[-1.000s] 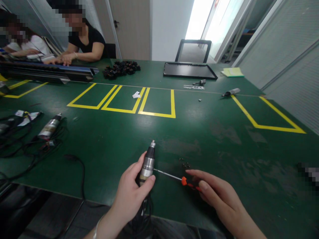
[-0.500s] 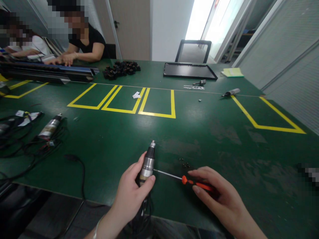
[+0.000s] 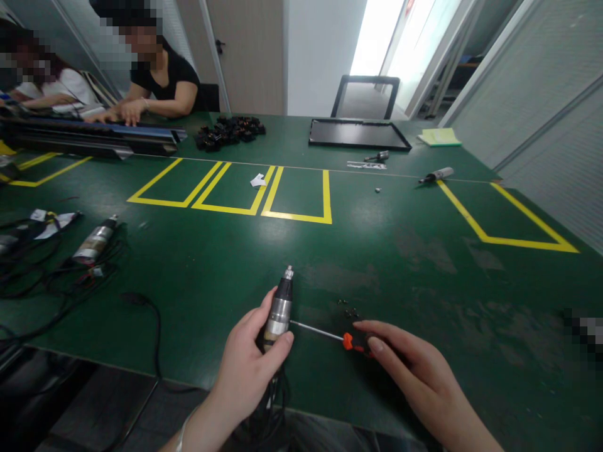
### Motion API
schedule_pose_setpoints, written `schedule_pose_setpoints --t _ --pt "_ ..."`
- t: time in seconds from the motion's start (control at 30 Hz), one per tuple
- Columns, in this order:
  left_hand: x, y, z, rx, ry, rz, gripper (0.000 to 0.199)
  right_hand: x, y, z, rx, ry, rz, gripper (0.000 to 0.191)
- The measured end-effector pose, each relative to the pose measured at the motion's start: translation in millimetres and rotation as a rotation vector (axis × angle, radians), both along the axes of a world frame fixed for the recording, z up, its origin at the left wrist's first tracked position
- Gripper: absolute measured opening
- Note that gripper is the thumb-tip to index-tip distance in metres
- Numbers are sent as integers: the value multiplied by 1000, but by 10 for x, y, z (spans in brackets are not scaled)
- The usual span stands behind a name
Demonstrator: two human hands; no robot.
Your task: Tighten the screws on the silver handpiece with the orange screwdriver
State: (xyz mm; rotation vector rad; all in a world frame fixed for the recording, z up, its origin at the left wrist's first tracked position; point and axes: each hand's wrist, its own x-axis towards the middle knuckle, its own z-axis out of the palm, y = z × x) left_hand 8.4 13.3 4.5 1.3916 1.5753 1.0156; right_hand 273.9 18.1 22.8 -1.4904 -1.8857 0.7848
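My left hand [image 3: 257, 358] is wrapped round the body of a corded electric screwdriver [image 3: 279, 314], its bit end pointing away from me and its black cable hanging below my hand. In my right hand [image 3: 409, 370] is a hand screwdriver [image 3: 348, 341] with an orange and black handle, gripped between thumb and fingers. The thin shaft points left, and its tip meets the side of the electric screwdriver's metal body. Several small screws [image 3: 349, 312] lie on the table just beyond the handle.
Another electric screwdriver [image 3: 97, 240] lies among cables on the left of the green table [image 3: 226, 251]. Farther back are a heap of black parts [image 3: 230, 132], a black panel [image 3: 360, 134], a grey-handled tool [image 3: 437, 175] and yellow tape marks [image 3: 296, 218]. Two people sit at the far left.
My right fingers have shifted on the orange and black handle, with the thumb now over it and less of it showing. My left hand and the electric screwdriver stay in place.
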Motion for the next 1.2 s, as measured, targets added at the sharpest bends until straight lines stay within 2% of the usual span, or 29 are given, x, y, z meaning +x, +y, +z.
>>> schedule_pose_setpoints --t 0.2,0.53,0.87,1.2 --pt "-5 -6 0 7 -18 -4 60 0 -17 -1 59 55 -48 25" --pt "-7 -3 2 -7 -3 -19 62 -5 -5 -14 137 63 39 28" --pt "-4 -2 -18 0 -12 -12 61 -5 -30 6 -61 56 41 33" --pt "-1 -4 -7 -8 0 -12 60 30 -40 -22 116 52 -8 40"
